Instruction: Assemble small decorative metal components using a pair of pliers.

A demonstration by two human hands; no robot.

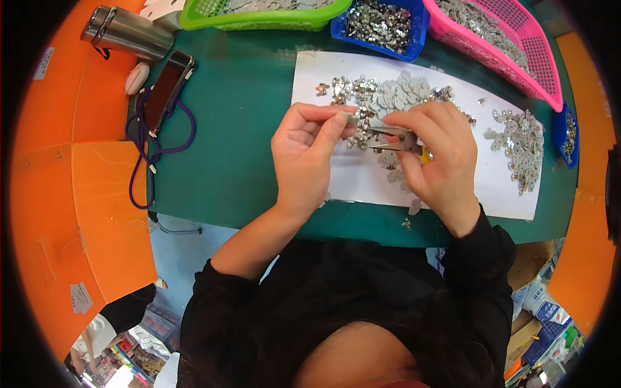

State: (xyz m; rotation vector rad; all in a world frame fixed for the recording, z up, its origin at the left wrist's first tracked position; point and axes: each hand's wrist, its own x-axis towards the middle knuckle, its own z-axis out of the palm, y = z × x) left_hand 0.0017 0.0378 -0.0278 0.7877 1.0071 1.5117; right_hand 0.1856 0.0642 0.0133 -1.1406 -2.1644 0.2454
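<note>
Pliers (pixel 409 140), one pair, held over the white board (pixel 352 174); nose pointing to the wearer's left, toward the left hand, long axis running roughly crosswise over the board, yellow-handled end at the right. Jaws stand apart with nothing seen between them. Right hand (pixel 443 139): fingers clamped on the handles. Left hand (pixel 304 145): thumb and fingers pinched together on one small grey piece (pixel 352 120), over the board; its long axis is too small to judge from where I stand.

Count: two main heaps on the board, a mixed heap (pixel 396 94) at its middle and a metal heap (pixel 517 145) at its right end; individual parts too many to count. Beyond the board's far edge: one green basket (pixel 259 21), one blue tray (pixel 419 32), one pink basket (pixel 498 70). Right of the board: a second blue tray (pixel 560 129). Left of the board, on the green tabletop (pixel 226 97): one phone (pixel 163 97), one steel flask (pixel 132 33).
</note>
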